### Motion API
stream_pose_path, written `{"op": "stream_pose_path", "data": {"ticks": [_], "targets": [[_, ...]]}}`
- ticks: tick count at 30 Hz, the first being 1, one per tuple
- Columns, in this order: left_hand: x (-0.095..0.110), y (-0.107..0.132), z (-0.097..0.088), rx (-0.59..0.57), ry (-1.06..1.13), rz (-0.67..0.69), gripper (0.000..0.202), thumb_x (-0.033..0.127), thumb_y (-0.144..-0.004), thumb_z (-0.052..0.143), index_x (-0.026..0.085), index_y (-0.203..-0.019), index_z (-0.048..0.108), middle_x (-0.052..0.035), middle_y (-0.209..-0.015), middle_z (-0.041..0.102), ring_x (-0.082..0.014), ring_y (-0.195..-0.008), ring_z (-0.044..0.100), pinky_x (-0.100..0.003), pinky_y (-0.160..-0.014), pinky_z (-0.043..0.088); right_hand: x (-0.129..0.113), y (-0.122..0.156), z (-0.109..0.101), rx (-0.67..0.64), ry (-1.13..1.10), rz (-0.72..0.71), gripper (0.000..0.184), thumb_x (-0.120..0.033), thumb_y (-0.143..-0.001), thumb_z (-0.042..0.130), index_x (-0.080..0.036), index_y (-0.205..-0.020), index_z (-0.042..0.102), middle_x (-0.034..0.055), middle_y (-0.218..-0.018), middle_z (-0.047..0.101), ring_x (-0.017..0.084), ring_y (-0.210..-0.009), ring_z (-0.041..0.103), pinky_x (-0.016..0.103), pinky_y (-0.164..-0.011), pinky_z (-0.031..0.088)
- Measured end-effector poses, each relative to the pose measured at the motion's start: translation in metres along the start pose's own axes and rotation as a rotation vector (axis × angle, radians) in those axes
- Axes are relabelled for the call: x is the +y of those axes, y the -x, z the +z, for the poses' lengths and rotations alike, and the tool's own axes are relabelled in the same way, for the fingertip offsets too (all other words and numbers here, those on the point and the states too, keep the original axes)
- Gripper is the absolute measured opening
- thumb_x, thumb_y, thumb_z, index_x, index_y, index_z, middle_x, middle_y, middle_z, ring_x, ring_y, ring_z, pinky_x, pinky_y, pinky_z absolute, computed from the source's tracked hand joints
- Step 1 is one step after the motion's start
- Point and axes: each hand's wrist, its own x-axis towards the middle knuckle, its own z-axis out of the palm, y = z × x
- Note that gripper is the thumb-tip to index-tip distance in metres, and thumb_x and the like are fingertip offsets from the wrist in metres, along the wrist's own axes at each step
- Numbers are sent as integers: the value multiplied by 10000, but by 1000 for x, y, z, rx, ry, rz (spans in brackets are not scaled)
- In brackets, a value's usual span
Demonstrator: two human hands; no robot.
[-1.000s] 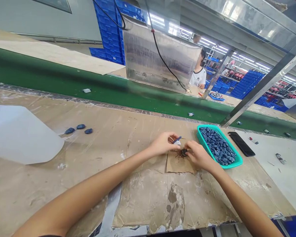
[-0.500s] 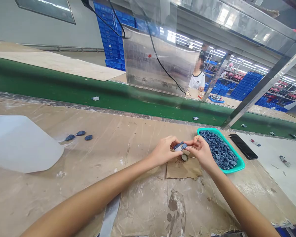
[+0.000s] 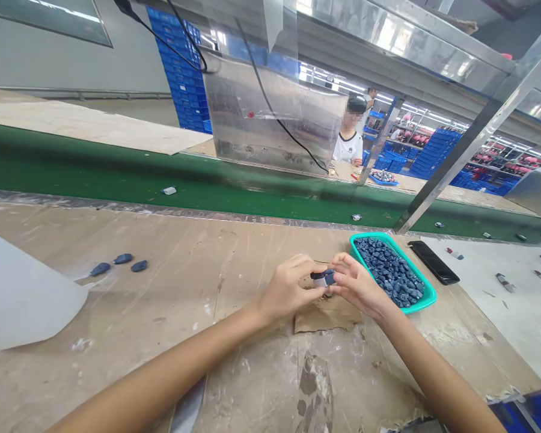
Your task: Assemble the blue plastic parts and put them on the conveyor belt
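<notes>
In the head view, my left hand (image 3: 286,288) pinches a small dark-blue and white piece (image 3: 323,280) between thumb and fingers. My right hand (image 3: 358,285) comes from the other side, its thumb and fingertips closed on the blue end of that same piece. Both hands hover above a torn brown cardboard sheet (image 3: 329,320). Below the fingers lies a small round metal thing, now mostly hidden. Close by on the right stands a teal basket (image 3: 426,300) full of dark-blue pieces (image 3: 388,270).
A black phone (image 3: 434,262) lies beyond the basket. Several small pieces rest on a white sheet (image 3: 491,313) at right. Three blue pieces (image 3: 122,258) sit near a whitish container (image 3: 22,294) at left. A green belt (image 3: 252,201) crosses behind. A person (image 3: 348,147) sits across it.
The view has shifted and tilted slightly. My fingers have drawn closer around the piece, and its blue end sits nearer the white part. The round metal thing has become mostly covered.
</notes>
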Motion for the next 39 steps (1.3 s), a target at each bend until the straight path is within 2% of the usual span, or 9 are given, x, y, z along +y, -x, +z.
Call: {"op": "stream_pose_path", "data": {"ticks": [5,10,22,26,29,31,33,36,39], "targets": [[10,3,2,36,2,117,165,204,-687,638,156,-844,628,-33,-738,622,-116,-652,552,-233,-638,463,-2,7,-2,-242,-114,194,499,-402,-646,714,-200,-1042,489,69,-919,632,192,-883,610,331,-799,446],[22,1,1,100,8,140,222,87,-658,578,159,-861,627,2,-646,566,-101,-607,515,-216,-593,452,2,11,3,-279,-247,153,492,-369,-629,746,-209,-997,461,40,-841,634,167,-831,610,270,-737,422],[23,-6,14,151,-83,177,263,38,-590,578,156,-821,619,1,-615,546,-96,-555,482,-202,-527,405,9,7,-5,-303,-369,61,428,-335,-662,731,-257,-870,365,-21,-795,606,125,-802,608,216,-682,393],[24,-22,15,98,-150,288,240,69,-635,559,165,-850,607,11,-591,543,-97,-553,484,-201,-539,398,-5,6,-17,-310,-146,53,611,-485,-671,672,-303,-1140,326,4,-845,616,176,-845,614,296,-734,430],[-5,-52,13,-129,-199,211,213,164,-729,553,175,-936,604,-23,-787,635,-123,-721,568,-216,-676,440,-20,1,-42,-121,472,-94,620,-517,-783,508,-283,-1300,258,76,-1026,605,232,-1007,554,411,-853,413],[-42,-78,10,-266,-302,8,233,196,-756,540,187,-979,607,-30,-954,643,-143,-878,578,-226,-796,432,-25,-2,-68,99,1005,-222,533,-439,-816,472,-240,-1293,344,112,-1188,534,267,-1147,444,469,-958,331],[-86,-100,8,-290,-524,-291,261,184,-748,532,186,-996,615,-39,-1019,630,-170,-943,568,-242,-833,425,-26,-1,-94,252,1385,-221,469,-347,-821,455,-158,-1250,440,144,-1269,472,300,-1222,351,495,-1018,250],[-143,-117,2,-238,-646,-443,301,172,-772,480,98,-1035,605,-129,-1016,618,-239,-960,562,-320,-844,427,-20,3,-120,261,1591,-47,415,-255,-829,396,-75,-1182,523,178,-1268,469,308,-1229,344,477,-1027,255],[-173,-112,-23,-160,-723,-467,406,242,-814,456,81,-1182,512,-178,-1180,525,-287,-1088,483,-387,-918,375,-16,3,-125,235,1614,-39,382,-225,-843,376,-83,-1151,551,163,-1159,543,277,-1124,447,423,-977,332]]}}
